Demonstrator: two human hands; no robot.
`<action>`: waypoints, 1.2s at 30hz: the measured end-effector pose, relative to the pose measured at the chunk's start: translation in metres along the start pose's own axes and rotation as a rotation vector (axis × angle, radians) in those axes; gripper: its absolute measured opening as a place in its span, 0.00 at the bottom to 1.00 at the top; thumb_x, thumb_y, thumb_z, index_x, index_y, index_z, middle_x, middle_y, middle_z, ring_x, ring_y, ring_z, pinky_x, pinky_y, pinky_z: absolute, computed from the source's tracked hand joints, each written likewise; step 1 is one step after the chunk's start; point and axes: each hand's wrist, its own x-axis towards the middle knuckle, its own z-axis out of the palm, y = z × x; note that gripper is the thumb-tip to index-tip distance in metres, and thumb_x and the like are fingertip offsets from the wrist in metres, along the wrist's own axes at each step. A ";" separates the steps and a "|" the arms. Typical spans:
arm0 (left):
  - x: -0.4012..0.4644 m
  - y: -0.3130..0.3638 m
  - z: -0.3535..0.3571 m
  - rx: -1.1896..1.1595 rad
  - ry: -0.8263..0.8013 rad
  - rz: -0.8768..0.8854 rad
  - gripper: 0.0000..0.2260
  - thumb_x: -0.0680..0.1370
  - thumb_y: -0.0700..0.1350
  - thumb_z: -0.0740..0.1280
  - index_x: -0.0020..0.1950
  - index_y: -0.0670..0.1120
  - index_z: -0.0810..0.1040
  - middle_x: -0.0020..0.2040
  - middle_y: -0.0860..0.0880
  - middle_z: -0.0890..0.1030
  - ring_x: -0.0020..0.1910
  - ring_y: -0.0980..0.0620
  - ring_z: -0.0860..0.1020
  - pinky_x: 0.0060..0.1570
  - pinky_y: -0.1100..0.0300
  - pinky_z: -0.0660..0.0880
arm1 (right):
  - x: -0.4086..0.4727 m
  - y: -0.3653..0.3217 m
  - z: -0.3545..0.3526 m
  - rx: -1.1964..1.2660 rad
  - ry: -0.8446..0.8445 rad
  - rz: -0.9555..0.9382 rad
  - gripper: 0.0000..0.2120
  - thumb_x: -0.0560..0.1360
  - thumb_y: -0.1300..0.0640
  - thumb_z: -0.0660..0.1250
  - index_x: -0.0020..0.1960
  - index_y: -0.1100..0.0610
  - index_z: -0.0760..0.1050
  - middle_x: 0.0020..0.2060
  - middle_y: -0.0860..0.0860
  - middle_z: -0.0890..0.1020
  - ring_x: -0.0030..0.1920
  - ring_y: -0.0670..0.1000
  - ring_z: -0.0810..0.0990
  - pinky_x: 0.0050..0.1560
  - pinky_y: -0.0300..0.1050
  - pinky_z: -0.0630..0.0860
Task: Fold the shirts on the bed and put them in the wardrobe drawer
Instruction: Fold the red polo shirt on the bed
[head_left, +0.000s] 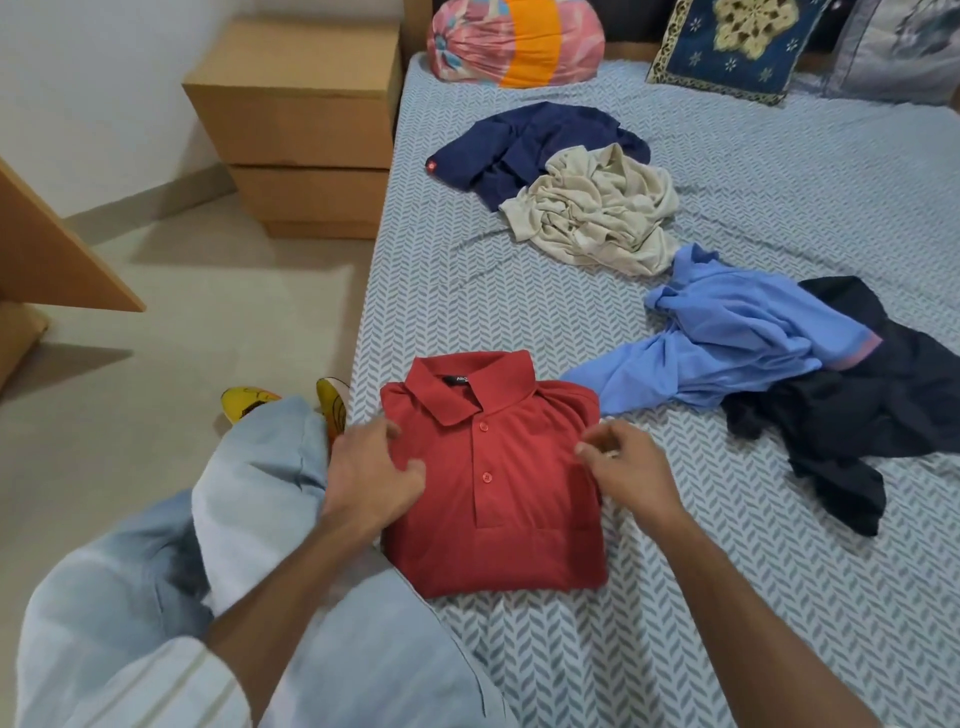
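A red polo shirt (498, 483) lies folded into a rectangle near the bed's front left edge, collar away from me. My left hand (371, 473) rests on the shirt's left side, thumb and fingers spread over the fabric. My right hand (623, 467) is at the shirt's right edge, its curled fingertips pinching the fabric there. Unfolded shirts lie further back on the bed (727, 597): a navy one (524, 145), a beige one (597, 208), a light blue one (727, 348) and a black one (872, 415).
A wooden two-drawer cabinet (306, 130) stands on the floor left of the bed. A wooden panel edge (57, 244) juts in at far left. A pink-orange bundle (514, 41) and cushions (737, 41) sit at the headboard. My legs and yellow footwear (332, 400) are at the bedside.
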 end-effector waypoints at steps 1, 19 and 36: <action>0.010 0.007 0.000 0.003 0.020 0.053 0.19 0.70 0.50 0.69 0.57 0.44 0.80 0.51 0.46 0.82 0.51 0.47 0.79 0.54 0.54 0.76 | 0.013 -0.011 0.002 -0.027 -0.029 -0.058 0.04 0.74 0.56 0.72 0.47 0.48 0.80 0.41 0.41 0.83 0.47 0.48 0.82 0.54 0.47 0.78; 0.068 0.069 0.051 0.107 -0.167 0.417 0.03 0.70 0.46 0.70 0.42 0.53 0.81 0.42 0.56 0.81 0.53 0.50 0.74 0.50 0.52 0.65 | 0.146 -0.124 0.035 -0.234 -0.391 0.161 0.13 0.67 0.56 0.77 0.45 0.63 0.82 0.33 0.55 0.84 0.35 0.51 0.85 0.40 0.46 0.85; 0.126 0.066 0.053 0.246 -0.178 0.568 0.10 0.78 0.43 0.66 0.55 0.55 0.82 0.49 0.57 0.82 0.55 0.53 0.71 0.53 0.55 0.54 | 0.125 -0.078 0.009 0.278 -0.506 0.286 0.15 0.78 0.73 0.60 0.51 0.59 0.81 0.43 0.53 0.84 0.47 0.49 0.84 0.50 0.45 0.83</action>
